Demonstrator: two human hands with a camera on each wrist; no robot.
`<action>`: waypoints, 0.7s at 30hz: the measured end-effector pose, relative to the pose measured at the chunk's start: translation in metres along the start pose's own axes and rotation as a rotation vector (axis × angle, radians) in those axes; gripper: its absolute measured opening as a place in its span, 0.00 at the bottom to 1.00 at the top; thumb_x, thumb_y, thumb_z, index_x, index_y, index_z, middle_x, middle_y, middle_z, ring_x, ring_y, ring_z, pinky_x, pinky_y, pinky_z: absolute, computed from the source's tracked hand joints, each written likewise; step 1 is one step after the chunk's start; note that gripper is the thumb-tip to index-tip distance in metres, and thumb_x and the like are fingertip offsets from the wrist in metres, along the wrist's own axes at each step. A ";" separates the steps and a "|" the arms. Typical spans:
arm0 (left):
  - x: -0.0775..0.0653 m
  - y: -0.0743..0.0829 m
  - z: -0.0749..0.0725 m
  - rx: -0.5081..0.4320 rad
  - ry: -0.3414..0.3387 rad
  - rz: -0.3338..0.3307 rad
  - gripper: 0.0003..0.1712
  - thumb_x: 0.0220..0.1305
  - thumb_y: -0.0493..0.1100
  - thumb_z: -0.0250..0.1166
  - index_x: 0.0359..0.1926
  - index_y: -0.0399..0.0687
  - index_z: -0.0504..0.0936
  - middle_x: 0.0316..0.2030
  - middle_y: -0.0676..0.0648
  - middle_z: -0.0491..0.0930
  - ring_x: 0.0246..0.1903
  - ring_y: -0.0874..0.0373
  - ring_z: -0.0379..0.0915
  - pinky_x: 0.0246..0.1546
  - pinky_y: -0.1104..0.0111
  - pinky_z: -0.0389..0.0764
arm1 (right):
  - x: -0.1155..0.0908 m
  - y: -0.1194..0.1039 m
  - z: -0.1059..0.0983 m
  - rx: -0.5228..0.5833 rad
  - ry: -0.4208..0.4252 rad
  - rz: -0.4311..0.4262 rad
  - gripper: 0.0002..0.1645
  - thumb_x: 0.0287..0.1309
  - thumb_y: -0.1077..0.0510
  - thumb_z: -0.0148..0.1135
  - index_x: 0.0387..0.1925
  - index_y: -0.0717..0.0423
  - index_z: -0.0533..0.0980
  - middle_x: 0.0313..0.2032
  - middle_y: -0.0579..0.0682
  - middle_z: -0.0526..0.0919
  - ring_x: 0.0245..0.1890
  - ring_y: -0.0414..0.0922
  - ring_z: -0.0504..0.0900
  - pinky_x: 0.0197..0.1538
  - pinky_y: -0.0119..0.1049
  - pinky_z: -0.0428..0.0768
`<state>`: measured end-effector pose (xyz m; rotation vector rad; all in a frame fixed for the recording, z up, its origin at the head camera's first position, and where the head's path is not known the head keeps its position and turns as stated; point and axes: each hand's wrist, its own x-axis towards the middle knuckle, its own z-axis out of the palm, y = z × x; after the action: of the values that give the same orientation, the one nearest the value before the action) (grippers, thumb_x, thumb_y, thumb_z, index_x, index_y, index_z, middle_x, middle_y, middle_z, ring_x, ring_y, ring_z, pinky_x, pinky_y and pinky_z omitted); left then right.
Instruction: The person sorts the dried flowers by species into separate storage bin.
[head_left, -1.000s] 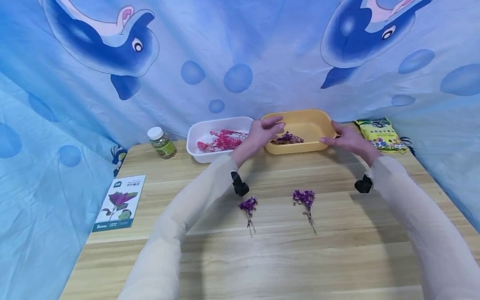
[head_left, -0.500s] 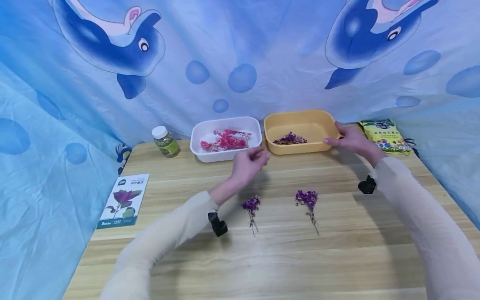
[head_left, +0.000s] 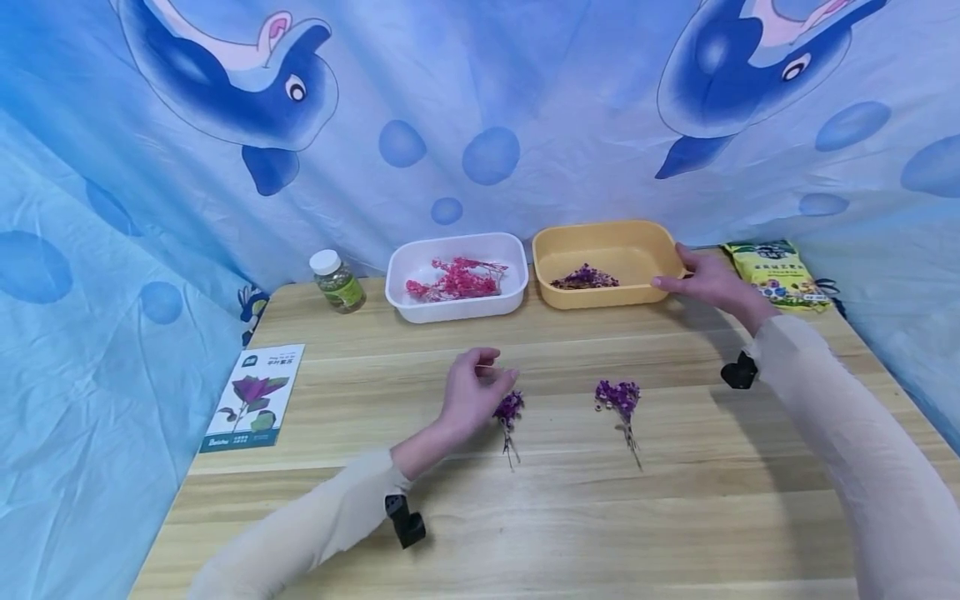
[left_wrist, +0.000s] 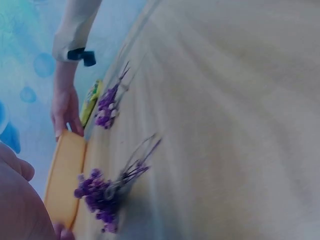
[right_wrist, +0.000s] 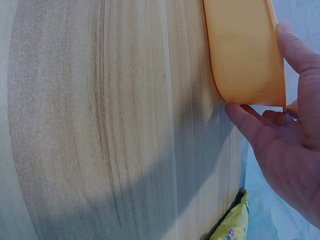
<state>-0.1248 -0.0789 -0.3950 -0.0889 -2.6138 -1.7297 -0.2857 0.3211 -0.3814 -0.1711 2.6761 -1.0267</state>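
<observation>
My left hand (head_left: 471,396), its fingers loosely bent and holding nothing, is just left of a small bunch of dried purple flowers (head_left: 508,407). A second purple bunch (head_left: 618,398) lies to its right, stems toward me. At the back, my right hand (head_left: 708,282) grips the right end of a yellow plastic basin (head_left: 596,298). In the right wrist view the thumb is on the basin's rim (right_wrist: 274,30) and a finger touches its lower corner. More purple flowers (head_left: 585,277) lie inside that basin.
A white basin (head_left: 457,313) with pink dried flowers (head_left: 461,280) stands left of the yellow one. Further left are a white-capped jar (head_left: 339,283) and a printed flower packet (head_left: 253,398). A yellow-green bag (head_left: 776,275) lies at the back right, before a blue dolphin curtain (head_left: 585,100).
My left hand has come away from above the yellow basin, moving toward me and left, down beside the left purple bunch. The right hand keeps its place on the basin.
</observation>
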 end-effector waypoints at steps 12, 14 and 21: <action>-0.043 -0.022 0.011 0.094 0.029 0.006 0.41 0.53 0.41 0.76 0.65 0.33 0.68 0.57 0.34 0.63 0.54 0.42 0.66 0.60 0.51 0.72 | -0.002 -0.001 -0.002 0.002 0.001 -0.020 0.67 0.61 0.31 0.62 0.77 0.57 0.30 0.74 0.71 0.44 0.71 0.70 0.52 0.69 0.64 0.59; -0.047 -0.024 0.014 0.104 0.031 0.029 0.42 0.52 0.41 0.76 0.65 0.33 0.67 0.56 0.34 0.63 0.53 0.42 0.66 0.59 0.51 0.72 | -0.002 -0.002 -0.002 0.008 0.004 -0.021 0.66 0.62 0.33 0.62 0.77 0.57 0.31 0.74 0.71 0.45 0.71 0.70 0.52 0.69 0.63 0.59; -0.053 -0.028 0.021 0.137 0.025 0.094 0.44 0.51 0.40 0.76 0.67 0.34 0.66 0.58 0.36 0.63 0.55 0.43 0.66 0.60 0.50 0.71 | -0.003 -0.002 -0.001 0.020 0.007 -0.019 0.65 0.63 0.35 0.63 0.77 0.57 0.31 0.74 0.71 0.45 0.71 0.69 0.52 0.69 0.63 0.60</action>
<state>-0.0728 -0.0726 -0.4315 -0.1843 -2.6545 -1.5083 -0.2831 0.3209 -0.3794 -0.1890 2.6744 -1.0610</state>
